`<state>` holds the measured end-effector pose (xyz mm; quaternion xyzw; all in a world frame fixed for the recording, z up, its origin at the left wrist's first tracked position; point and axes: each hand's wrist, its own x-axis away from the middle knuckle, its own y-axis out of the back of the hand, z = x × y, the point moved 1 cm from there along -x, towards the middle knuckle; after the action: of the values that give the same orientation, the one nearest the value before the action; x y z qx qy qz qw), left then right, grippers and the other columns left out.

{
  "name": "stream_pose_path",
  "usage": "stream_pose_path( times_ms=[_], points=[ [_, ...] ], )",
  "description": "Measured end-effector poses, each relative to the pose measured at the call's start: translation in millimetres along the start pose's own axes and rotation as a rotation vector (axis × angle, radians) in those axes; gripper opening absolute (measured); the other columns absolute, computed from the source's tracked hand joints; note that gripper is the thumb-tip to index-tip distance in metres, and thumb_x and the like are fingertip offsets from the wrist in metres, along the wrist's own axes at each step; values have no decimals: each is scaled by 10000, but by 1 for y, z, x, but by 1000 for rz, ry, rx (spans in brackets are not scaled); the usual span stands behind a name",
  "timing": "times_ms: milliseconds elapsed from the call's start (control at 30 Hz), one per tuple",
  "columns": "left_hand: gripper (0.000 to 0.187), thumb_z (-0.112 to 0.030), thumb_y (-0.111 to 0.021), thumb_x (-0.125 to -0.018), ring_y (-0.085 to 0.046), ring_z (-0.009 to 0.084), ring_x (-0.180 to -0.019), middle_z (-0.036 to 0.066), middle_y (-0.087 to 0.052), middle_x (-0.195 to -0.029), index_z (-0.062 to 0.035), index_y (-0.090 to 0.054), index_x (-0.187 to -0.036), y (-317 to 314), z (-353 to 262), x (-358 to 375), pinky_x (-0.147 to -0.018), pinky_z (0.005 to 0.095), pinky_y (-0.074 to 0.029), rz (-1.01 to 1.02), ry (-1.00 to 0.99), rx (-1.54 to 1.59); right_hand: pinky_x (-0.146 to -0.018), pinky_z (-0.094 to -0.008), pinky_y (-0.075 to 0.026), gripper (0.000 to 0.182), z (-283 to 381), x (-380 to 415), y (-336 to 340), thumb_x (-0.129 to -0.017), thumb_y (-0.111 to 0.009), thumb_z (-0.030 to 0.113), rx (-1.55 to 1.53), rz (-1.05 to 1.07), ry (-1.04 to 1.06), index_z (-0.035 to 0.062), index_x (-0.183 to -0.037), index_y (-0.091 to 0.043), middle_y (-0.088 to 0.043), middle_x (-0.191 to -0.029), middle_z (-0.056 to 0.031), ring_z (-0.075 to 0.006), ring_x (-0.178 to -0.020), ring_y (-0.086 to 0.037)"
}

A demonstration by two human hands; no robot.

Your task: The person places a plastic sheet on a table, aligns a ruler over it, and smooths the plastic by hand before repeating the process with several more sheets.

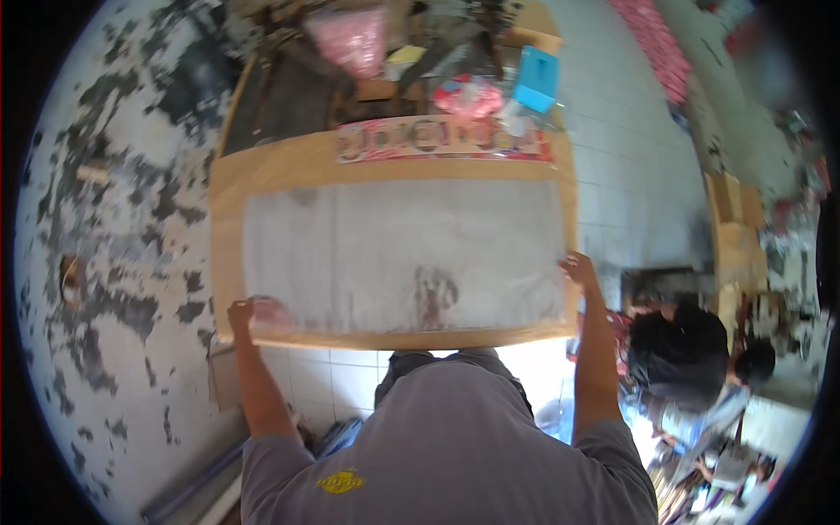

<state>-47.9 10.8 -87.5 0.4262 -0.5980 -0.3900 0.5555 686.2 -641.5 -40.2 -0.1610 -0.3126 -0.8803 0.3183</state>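
Note:
A wide grey sheet point(376, 245) lies flat on a brown-covered table point(229, 210). At the sheet's lower left corner is my left hand point(249, 311), its fingers closed together by the edge; whether they grip it is too small to tell. My right hand point(577, 268) is at the sheet's right edge, fingers bent, and what they hold is unclear. Dark reddish smudges mark the sheet near its front edge. Behind it lies a printed strip point(442, 140) with a row of pictures.
A blue box point(536, 79), a red and white bundle point(468, 96) and a pink bag point(354, 42) stand at the table's back. A stained wall point(122, 227) is at left. People sit at right, one in dark clothing point(678, 354).

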Motion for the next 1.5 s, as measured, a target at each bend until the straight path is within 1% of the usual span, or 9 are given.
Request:
stream_pose_path(
  times_ms=[133, 333, 533, 867, 933, 1100, 1200, 1300, 1500],
  points=[
    [429, -364, -673, -881, -658, 354, -932, 216, -673, -997, -13, -623, -1121, 10, -46, -12, -828, 435, -514, -274, -391, 417, -669, -328, -546, 333, 17, 8, -1, -843, -744, 207, 20, -13, -43, -40, -1028, -619, -672, -910, -97, -182, -828, -653],
    [371, -327, -680, -899, -674, 332, -851, 194, -680, -875, 31, -593, -938, 28, -58, -7, -766, 434, -510, -186, -382, -8, -661, -322, -543, 326, 24, 11, 1, -849, -740, 214, -3, 15, -70, -35, -1022, -621, -670, -892, -90, -180, -796, -645],
    [362, -323, -687, -886, -648, 357, -686, 227, -632, -754, 27, -593, -865, 34, -63, 7, -665, 439, -495, -74, -378, 281, -670, -327, -534, 369, 22, 9, 4, -844, -730, 203, -6, 10, -98, -70, -1068, -627, -678, -921, -110, -190, -805, -647],
    [351, -280, -689, -859, -576, 421, -717, 226, -588, -743, 12, -518, -767, 28, -65, 8, -648, 472, -449, -259, -446, 148, -563, -294, -443, 210, -16, -12, -6, -802, -753, 173, 36, -105, -43, 25, -911, -651, -596, -731, 8, -116, -633, -531],
    [349, -262, -693, -846, -539, 387, -657, 204, -546, -694, 6, -493, -749, 26, -65, 7, -627, 466, -437, -297, -460, 187, -565, -346, -460, 179, -20, -11, -14, -761, -753, 148, 216, -263, 84, 37, -849, -644, -587, -671, -13, -192, -613, -562],
    [366, -225, -694, -825, -439, 305, -589, 158, -450, -626, -14, -422, -702, 31, -71, 18, -588, 453, -405, -281, -413, 296, -881, -433, -491, 443, 29, 31, -41, -785, -715, 229, 318, -540, 139, 38, -1160, -576, -589, -1119, -167, -354, -1047, -591],
    [287, -217, -696, -821, -490, 332, -591, 146, -470, -617, -8, -503, -784, 26, -65, 9, -609, 451, -442, -284, -442, 250, -1030, -460, -383, 570, 55, 48, -61, -802, -704, 229, 432, -673, 161, 57, -1304, -497, -456, -1336, -182, -360, -1269, -441],
    [306, -223, -696, -823, -595, 349, -773, 171, -592, -848, -7, -577, -1004, 25, -70, 15, -725, 446, -495, -300, -343, 426, -1109, -508, -270, 639, 70, 44, -78, -828, -676, 244, 490, -672, 303, 71, -1393, -434, -405, -1410, -185, -359, -1376, -321],
    [583, -280, -666, -843, -382, 416, -1315, 277, -372, -1419, 6, -490, -1319, 49, -161, 78, -1085, 510, -329, -530, -436, 300, -1181, -538, -126, 707, 74, 30, -93, -894, -565, 370, 744, -600, 317, 79, -1492, -325, -235, -1570, -182, -376, -1467, -170]
  ],
)
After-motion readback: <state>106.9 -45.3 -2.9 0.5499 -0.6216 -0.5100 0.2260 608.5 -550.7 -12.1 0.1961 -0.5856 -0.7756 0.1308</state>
